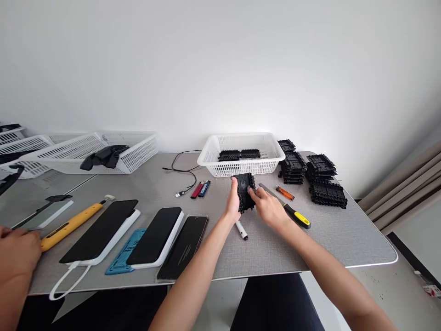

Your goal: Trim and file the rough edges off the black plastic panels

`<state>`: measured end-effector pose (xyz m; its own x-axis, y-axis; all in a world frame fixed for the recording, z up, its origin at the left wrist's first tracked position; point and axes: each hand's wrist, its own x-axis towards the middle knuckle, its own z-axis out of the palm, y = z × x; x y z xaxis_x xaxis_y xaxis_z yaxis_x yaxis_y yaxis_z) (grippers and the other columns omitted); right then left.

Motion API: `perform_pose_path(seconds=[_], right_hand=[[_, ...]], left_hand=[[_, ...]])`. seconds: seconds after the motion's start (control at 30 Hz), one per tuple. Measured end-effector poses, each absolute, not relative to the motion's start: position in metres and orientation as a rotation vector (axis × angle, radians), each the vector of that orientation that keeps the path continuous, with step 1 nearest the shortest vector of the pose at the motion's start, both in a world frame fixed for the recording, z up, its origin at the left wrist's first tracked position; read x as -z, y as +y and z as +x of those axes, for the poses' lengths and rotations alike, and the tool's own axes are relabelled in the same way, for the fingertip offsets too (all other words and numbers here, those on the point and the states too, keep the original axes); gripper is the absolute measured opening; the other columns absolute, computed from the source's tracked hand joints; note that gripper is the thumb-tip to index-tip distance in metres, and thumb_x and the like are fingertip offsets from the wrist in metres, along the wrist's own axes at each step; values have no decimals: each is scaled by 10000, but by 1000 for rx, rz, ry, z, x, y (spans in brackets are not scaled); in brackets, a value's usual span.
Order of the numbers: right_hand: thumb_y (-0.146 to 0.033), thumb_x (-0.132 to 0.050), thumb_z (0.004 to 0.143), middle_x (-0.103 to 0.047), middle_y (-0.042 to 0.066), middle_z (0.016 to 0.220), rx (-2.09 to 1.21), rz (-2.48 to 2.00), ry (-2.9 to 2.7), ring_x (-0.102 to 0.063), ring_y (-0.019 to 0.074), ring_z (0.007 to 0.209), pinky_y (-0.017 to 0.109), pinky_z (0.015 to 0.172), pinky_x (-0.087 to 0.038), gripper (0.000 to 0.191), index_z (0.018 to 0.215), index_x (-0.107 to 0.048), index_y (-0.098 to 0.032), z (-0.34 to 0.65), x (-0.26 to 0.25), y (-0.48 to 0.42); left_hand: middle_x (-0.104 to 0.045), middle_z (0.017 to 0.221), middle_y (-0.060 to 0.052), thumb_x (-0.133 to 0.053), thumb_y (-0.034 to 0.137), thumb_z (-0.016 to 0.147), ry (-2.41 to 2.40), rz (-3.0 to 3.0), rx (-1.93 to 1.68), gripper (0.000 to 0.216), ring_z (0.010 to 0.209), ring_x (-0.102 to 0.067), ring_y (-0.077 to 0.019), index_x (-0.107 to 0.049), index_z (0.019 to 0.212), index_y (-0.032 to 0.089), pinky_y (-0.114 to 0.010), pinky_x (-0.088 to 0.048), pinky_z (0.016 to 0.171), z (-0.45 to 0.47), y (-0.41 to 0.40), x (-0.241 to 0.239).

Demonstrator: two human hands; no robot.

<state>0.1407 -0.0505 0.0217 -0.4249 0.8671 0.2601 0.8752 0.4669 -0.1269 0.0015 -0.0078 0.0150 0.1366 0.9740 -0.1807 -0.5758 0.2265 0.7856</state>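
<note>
Left hand [233, 202] and right hand [267, 207] both clasped on a black plastic part [245, 191], held upright between them just above the grey table [344, 239], left fingers along its left edge, right fingers on its lower right side. Directly behind: a white basket [241, 156] with more black pieces inside; under the hands, a white marker [241, 230]; just right, a yellow-handled knife [289, 210] and an orange lighter [285, 193]. Farther right, stacks of black parts [322, 181]; far left, a co-worker's hand [17, 248] resting by a yellow tool [70, 223].

both hands [233, 202] [268, 207] hold a black plastic part [245, 191] above the table [344, 239].
</note>
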Motion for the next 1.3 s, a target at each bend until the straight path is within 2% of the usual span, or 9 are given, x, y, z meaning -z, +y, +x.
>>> perform_pose_path(seconds=[0.13, 0.27, 0.4, 0.5, 0.67, 0.8, 0.93, 1.17, 1.3], right_hand=[[-114, -414, 924, -596, 80, 1055, -141, -1355, -2503, -609, 172, 756, 288, 693, -470, 460, 1337, -585, -224, 145, -24, -52], [-71, -429, 887, -601, 50, 927, -342, -1180, -2240, -603, 149, 781, 276, 751, -477, 368, 1063, -732, -185, 158, -25, -45], [-116, -405, 927, -568, 53, 937, -262, -1119, -1827, -598, 152, 825, 297, 786, -504, 409, 1229, -667, -204, 162, -23, -40], [-163, -397, 958, -550, 65, 986, -170, -1117, -1748, -591, 163, 864, 307, 805, -516, 429, 1322, -609, -240, 159, -20, -39], [-145, -352, 961, -551, 94, 1060, -27, -1340, -1941, -585, 187, 854, 291, 703, -520, 508, 1438, -496, -245, 152, -21, -42], [-93, -350, 936, -570, 121, 1120, 66, -1497, -2183, -588, 219, 909, 281, 661, -506, 571, 1494, -400, -203, 146, -28, -48], [-125, -358, 959, -573, 142, 1165, 82, -1521, -2377, -593, 226, 951, 272, 657, -498, 532, 1488, -387, -174, 140, -33, -55], [-123, -324, 965, -584, 144, 1157, 83, -1360, -2680, -590, 238, 992, 301, 666, -488, 525, 1487, -378, -114, 135, -37, -63], [-111, -383, 937, -609, 104, 1100, 38, -1233, -2628, -614, 209, 917, 284, 652, -464, 462, 1364, -549, -166, 141, -36, -60]], left_hand=[[-714, 1179, -116, -370, 773, 837, 792, 599, -1218, 758, 1172, -636, -287, -592, 1322, 236, -409, -527, 972, -10, -4, -21], [-692, 1229, -116, -394, 799, 806, 837, 598, -1190, 787, 1220, -605, -297, -576, 1341, 252, -428, -511, 996, -12, -4, -21], [-640, 1323, -107, -419, 790, 803, 833, 602, -1155, 778, 1318, -521, -315, -537, 1381, 283, -461, -460, 1052, -7, -6, -16], [-614, 1362, -89, -447, 738, 835, 764, 649, -1103, 715, 1355, -484, -295, -539, 1381, 286, -448, -429, 1092, 3, -11, -12], [-616, 1362, -76, -477, 628, 893, 684, 720, -1068, 592, 1375, -463, -266, -579, 1346, 260, -409, -398, 1131, 22, -20, -7], [-647, 1317, -83, -454, 629, 903, 687, 662, -1114, 593, 1335, -510, -268, -576, 1345, 255, -402, -429, 1104, 24, -20, -7], [-694, 1227, -108, -422, 700, 874, 743, 591, -1151, 657, 1239, -590, -290, -641, 1256, 211, -399, -481, 1043, 15, -17, -16], [-727, 1135, -93, -385, 764, 842, 780, 522, -1293, 702, 1083, -669, -264, -668, 1188, 222, -361, -550, 901, -5, -10, -31], [-730, 1118, -107, -405, 762, 834, 756, 539, -1295, 712, 1061, -676, -268, -663, 1202, 210, -358, -558, 868, -9, -7, -26]])
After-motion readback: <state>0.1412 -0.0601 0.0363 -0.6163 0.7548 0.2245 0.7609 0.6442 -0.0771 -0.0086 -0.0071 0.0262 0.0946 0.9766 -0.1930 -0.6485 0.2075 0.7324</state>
